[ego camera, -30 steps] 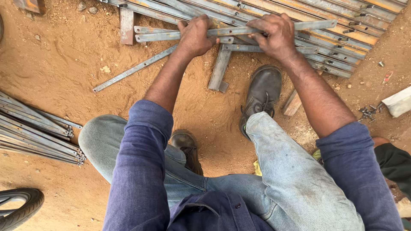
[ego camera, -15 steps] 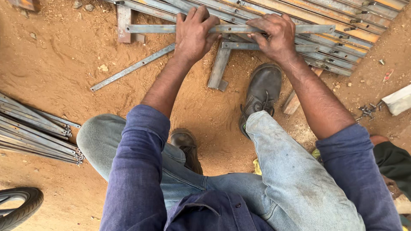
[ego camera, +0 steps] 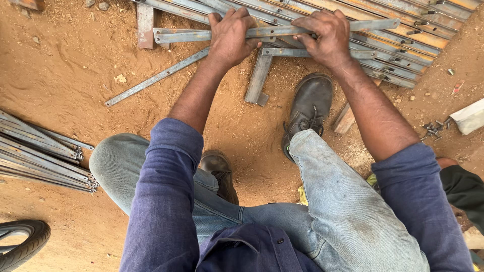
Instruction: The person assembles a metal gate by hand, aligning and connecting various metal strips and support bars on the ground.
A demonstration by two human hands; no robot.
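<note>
Both hands closed on one long grey angle bar (ego camera: 282,31). My left hand (ego camera: 231,36) wraps it from above, fingers curled over the far edge, thumb on the near side. My right hand (ego camera: 326,38) grips the same bar further along, fingers folded tight over the top, knuckles up. No gap in either grip; the bar runs straight through both fists.

Landmark: the angle bar. It lies crosswise on top of a stack of similar steel bars (ego camera: 403,35), which spreads behind it and to its right. A short flat steel piece (ego camera: 259,78) slants toward me from just under the bar, between my hands. A thin flat strip (ego camera: 156,76) lies on the dirt near the bar's left end, angled away to the left. A short rusty upright piece (ego camera: 145,24) sits touching that left end.

On the near side of the bar, my right boot (ego camera: 308,108) is planted on the sandy ground (ego camera: 65,65). Well apart, far to the bar's left and nearer me, lies a bundle of thin bars (ego camera: 40,156). A tyre edge (ego camera: 22,242) shows beyond that.
</note>
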